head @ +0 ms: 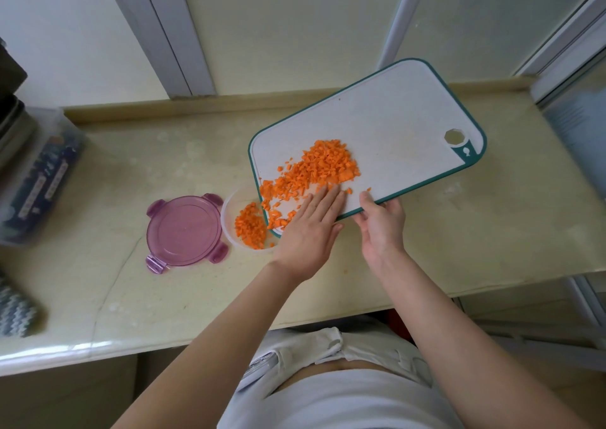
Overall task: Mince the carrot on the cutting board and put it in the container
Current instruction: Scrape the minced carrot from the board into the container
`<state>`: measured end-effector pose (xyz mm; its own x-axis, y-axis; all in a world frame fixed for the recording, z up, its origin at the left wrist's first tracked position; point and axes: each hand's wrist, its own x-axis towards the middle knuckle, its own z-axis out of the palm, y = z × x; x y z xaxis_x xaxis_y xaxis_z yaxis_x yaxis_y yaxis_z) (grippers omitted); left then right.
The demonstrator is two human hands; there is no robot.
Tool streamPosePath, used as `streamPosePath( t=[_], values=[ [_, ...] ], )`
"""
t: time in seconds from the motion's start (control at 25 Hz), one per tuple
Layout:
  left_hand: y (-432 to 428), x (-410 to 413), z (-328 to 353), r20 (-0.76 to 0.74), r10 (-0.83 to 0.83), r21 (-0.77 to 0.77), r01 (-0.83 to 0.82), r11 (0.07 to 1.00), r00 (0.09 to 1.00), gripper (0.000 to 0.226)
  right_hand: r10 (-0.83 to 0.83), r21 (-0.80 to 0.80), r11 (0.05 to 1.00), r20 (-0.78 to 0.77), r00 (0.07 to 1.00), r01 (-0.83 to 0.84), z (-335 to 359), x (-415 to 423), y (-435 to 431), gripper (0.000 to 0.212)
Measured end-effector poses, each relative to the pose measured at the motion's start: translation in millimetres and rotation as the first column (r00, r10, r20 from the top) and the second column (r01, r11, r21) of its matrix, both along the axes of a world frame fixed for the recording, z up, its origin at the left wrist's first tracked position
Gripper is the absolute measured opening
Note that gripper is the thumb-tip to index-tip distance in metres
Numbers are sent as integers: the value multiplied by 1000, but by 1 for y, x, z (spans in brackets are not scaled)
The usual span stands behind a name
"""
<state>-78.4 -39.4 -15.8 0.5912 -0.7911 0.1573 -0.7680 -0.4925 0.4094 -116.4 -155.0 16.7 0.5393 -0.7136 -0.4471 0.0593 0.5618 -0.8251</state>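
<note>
A white cutting board (387, 114) with a teal rim is tilted, its lower left corner hanging over a round clear container (229, 209). Minced carrot (321, 166) lies spread across the board's lower half, and a heap of carrot bits (251, 228) sits inside the container. My left hand (311, 225) lies flat with straight fingers on the board, touching the carrot pieces near the corner. My right hand (382, 222) grips the board's near edge, thumb on top and fingers underneath.
A purple round lid (185, 230) with clip tabs lies on the beige counter (131, 166) left of the container. A clear box with dark packets (36, 176) stands at the far left, a knitted cloth (16, 310) below it. Window frames rise behind.
</note>
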Motion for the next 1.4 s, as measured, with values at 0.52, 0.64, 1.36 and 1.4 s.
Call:
streamPosePath(
  t=[0.52, 0.64, 1.36, 1.4],
  values=[
    [66, 14, -26, 191, 322, 228, -361, 904, 927, 56, 48, -45, 998, -75, 996, -52, 6, 1, -6, 20],
    [64, 16, -20, 165, 411, 283, -442, 851, 897, 53, 52, -69, 996, -84, 995, -58, 8, 0, -9, 20],
    [-18, 19, 17, 24, 46, 36, -47, 998, 999, 59, 13, -49, 999, -14, 1000, -14, 8, -10, -6, 21],
    [-9, 18, 13, 20, 57, 45, -57, 997, 998, 58, 13, -46, 999, -22, 1000, -14, 7, -10, -6, 20]
  ],
)
